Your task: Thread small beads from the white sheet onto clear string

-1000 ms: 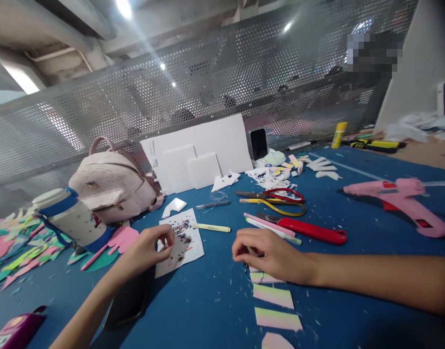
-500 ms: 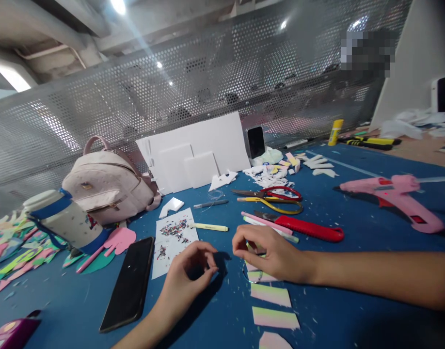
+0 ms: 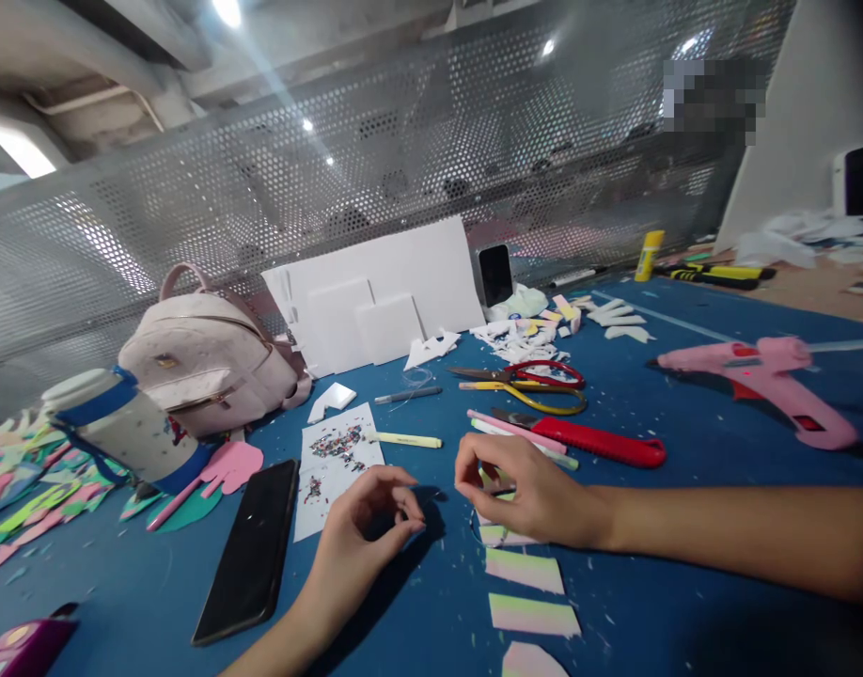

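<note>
My left hand [image 3: 370, 528] hovers above the blue table, its fingers curled and the thumb and fingertips brought together; whatever lies between them is too small to make out. To its right, my right hand [image 3: 520, 489] is closed in a pinch. A thin thread [image 3: 478, 531] curves in a loop below my right hand and seems to run up into its fingers. Beside my left hand lies a white sheet of paper [image 3: 308, 517] with small multicoloured beads [image 3: 337, 442] scattered on it. Pink-and-green foam strips [image 3: 534, 616] lie below my right hand, some partly covered by it.
A black phone [image 3: 252, 555] lies left of the paper. Beyond the hands are a yellow highlighter [image 3: 407, 440], scissors [image 3: 565, 376] and a red-handled cutter [image 3: 601, 444]. A pink glue gun [image 3: 770, 362] rests at right. A bottle [image 3: 121, 423] and backpack [image 3: 206, 348] stand at left.
My right hand's fingertips have shifted very slightly to the right, and the left fingertips a touch likewise. Both hands keep the same curled pose; everything on the table stays in place.
</note>
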The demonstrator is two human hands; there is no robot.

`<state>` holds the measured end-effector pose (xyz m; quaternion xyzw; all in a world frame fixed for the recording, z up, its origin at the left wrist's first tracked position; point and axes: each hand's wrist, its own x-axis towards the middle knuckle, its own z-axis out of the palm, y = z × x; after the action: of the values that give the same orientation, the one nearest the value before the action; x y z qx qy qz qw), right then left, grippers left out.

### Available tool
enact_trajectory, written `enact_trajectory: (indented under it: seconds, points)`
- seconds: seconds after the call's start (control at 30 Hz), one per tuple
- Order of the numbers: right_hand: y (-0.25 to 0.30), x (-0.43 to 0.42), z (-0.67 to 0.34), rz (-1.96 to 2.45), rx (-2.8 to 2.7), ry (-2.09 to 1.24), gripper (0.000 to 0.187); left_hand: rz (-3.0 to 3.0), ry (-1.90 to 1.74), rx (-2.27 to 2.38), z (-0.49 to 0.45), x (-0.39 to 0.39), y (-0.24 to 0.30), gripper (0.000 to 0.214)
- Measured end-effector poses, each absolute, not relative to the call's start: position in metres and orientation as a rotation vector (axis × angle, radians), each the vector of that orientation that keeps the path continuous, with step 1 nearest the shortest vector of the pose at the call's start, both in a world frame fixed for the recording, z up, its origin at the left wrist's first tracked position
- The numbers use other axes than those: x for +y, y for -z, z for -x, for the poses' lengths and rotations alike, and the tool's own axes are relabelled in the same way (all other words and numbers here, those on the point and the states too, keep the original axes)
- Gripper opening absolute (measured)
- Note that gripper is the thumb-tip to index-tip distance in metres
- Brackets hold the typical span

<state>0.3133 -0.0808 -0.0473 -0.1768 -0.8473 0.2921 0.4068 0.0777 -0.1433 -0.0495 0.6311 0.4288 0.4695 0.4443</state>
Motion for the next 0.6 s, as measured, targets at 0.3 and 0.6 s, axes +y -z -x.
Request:
enact_trajectory:
  seconds: [0.3,0.6]
  points:
    - [0.0462,-0.0807,-0.3132,0.442,-2.153,-0.733,0.006,-1.587,-1.234,1.108,-0.0778,-0.1441,0.0464,0.024]
    - [0.0476,-0.0799,-0.3128,0.449,-2.158,-0.733,0.006,-1.598,-1.229,1.097,-0.0777,-0.1439,0.0478,0.023]
